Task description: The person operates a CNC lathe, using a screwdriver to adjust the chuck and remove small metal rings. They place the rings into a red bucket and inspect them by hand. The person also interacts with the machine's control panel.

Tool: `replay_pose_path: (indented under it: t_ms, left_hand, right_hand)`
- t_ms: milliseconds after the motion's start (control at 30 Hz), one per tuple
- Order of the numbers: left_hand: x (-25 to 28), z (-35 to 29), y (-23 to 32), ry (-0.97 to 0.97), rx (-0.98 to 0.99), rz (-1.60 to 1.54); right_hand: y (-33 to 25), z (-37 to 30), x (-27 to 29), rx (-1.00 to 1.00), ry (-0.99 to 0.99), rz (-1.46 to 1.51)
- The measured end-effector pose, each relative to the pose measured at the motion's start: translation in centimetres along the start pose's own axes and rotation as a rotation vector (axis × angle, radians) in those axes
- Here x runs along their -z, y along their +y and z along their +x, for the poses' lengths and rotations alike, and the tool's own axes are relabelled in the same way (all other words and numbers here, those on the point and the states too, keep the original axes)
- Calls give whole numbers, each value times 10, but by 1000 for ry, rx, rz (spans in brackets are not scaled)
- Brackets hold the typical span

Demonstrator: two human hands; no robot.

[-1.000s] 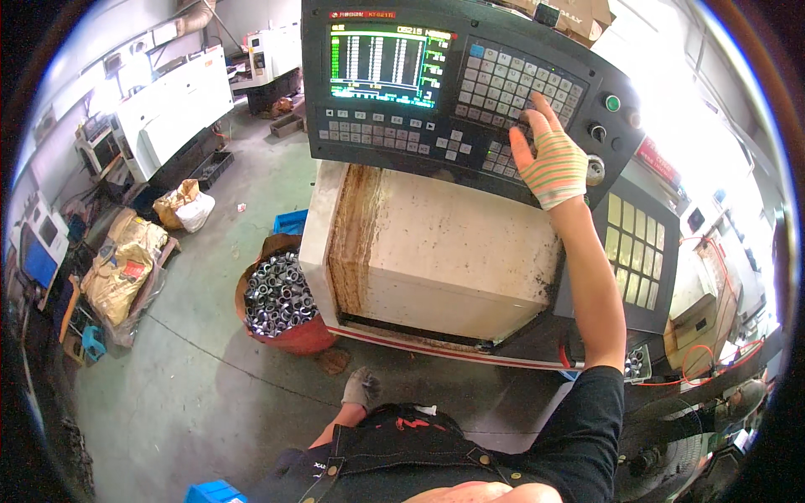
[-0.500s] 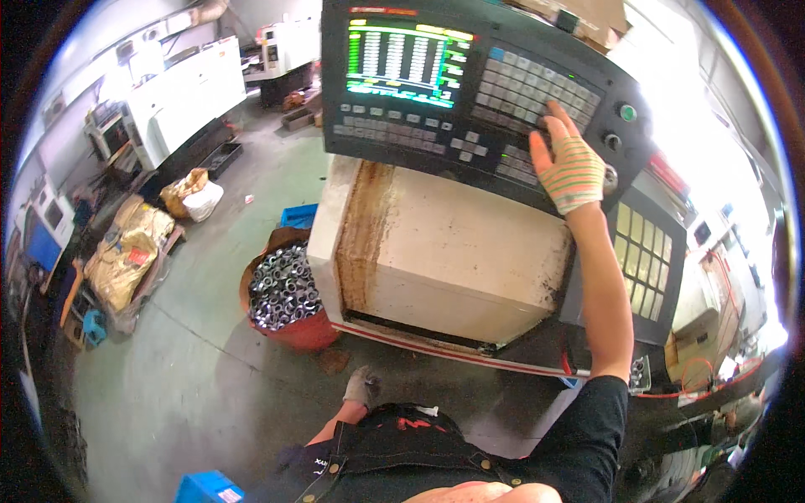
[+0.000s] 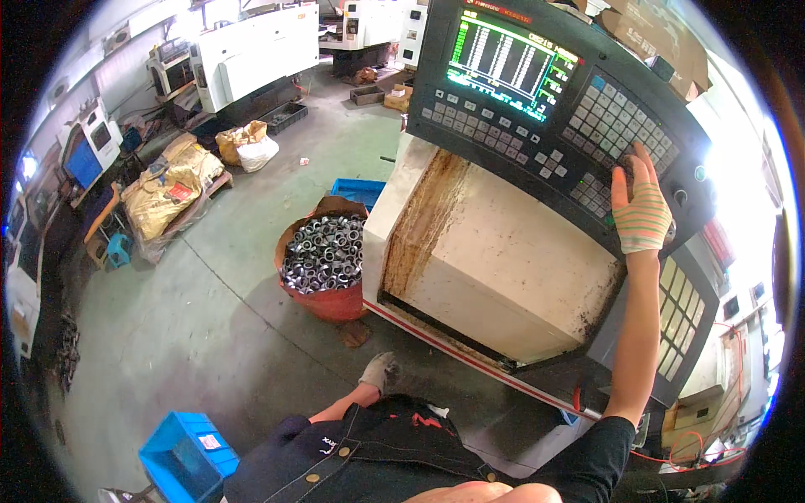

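My right hand (image 3: 641, 210), in a striped glove with bare fingertips, reaches up to a dark machine control panel (image 3: 470, 149). Its fingers are stretched out over the grey keypad (image 3: 605, 121), at the lower right keys; whether a fingertip presses one cannot be made out. The lit screen (image 3: 507, 67) to the left shows rows of figures. My left hand (image 3: 381, 371) hangs low in front of my body, in a greyish glove with dark fingers. It touches nothing that I can see, and its fingers are too small and dark to read.
Beneath the panel juts a stained cream machine housing (image 3: 503, 243). A red sack (image 3: 327, 303) full of metal rings stands left of it, with a blue bin (image 3: 360, 191) behind. Another blue crate (image 3: 189, 453) sits at lower left. Yellow sacks (image 3: 163, 197) lie on a pallet farther left.
The view has turned, so the panel and machine sit farther right and more of the floor and blue crate shows. My right hand stays at the keypad; my left still hangs low.
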State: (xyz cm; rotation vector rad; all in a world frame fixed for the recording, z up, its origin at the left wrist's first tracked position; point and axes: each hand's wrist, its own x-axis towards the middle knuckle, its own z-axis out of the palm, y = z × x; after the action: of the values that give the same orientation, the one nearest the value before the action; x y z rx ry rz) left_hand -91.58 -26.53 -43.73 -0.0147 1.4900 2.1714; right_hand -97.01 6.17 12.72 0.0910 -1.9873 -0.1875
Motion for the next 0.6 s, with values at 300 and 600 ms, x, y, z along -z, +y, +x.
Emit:
replay_pose_path:
  t_ms: [300, 600]
  left_hand:
    - [-14, 2, 15, 101, 290, -388]
    - [-27, -5, 38, 105, 199, -295]
  right_hand:
    - [4, -6, -1, -53, -32, 3]
    - [7, -5, 4, -34, -68, 31]
